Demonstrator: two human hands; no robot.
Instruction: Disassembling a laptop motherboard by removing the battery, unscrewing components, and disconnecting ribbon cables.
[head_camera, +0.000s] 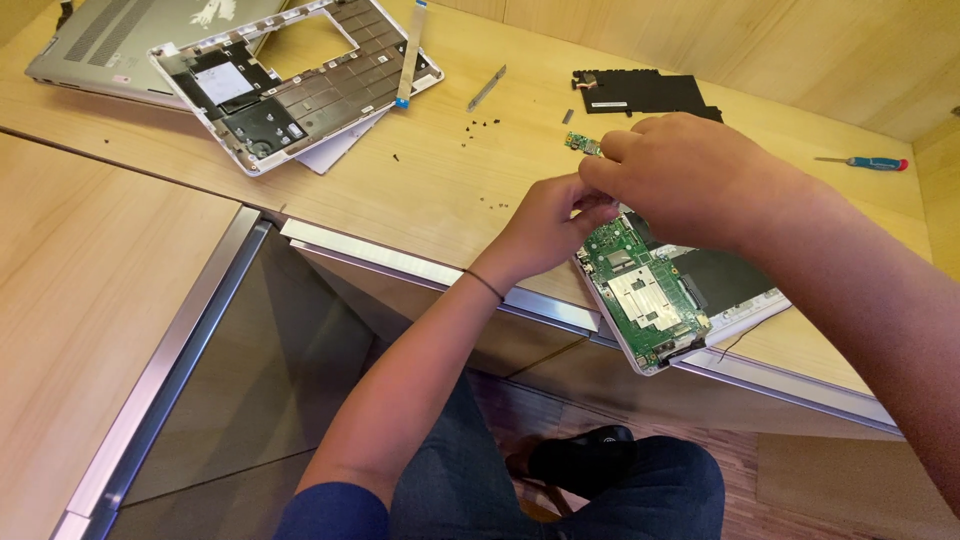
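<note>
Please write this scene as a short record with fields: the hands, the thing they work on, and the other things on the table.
left hand: fingers pinched at the top edge of the green circuit board
right hand: over the board, fingertips meeting the left hand
small green board: beside the right fingertips
laptop base: holds the circuit board, overhangs the wooden table
keyboard frame: far left
black battery: far side
screwdriver: far right
loose screws: scattered mid-table

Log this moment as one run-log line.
left hand: at board edge | right hand: pinching small green circuit board | opened laptop base: on wooden desk | screwdriver: untouched
</note>
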